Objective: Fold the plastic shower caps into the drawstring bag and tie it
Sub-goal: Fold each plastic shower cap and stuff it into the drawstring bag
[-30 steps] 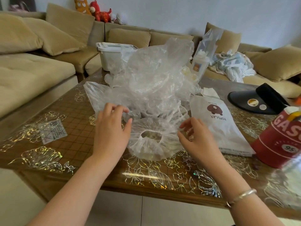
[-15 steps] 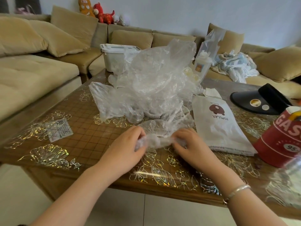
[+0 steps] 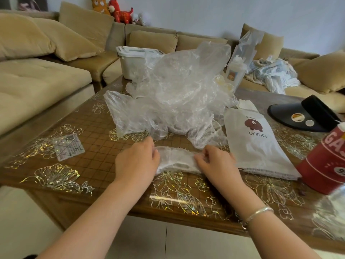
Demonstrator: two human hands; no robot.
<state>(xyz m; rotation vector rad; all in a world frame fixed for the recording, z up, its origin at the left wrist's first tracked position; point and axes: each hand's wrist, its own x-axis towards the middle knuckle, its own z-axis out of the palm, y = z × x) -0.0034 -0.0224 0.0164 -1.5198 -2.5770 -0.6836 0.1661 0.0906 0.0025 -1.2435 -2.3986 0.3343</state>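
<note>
At the near edge of the desk (image 3: 78, 176), a single shower cap (image 3: 177, 160) lies flattened into a narrow strip between the two hands. The left hand (image 3: 137, 162) pinches its left end, fingers curled onto the plastic; the right hand (image 3: 216, 165) pinches the right end likewise. The folding step looks under way. Just behind sits the loose pile of shower caps (image 3: 177, 98); the white drawstring bag (image 3: 255, 146) lies beside the right hand. Next, probably another fold, then into the bag's mouth.
</note>
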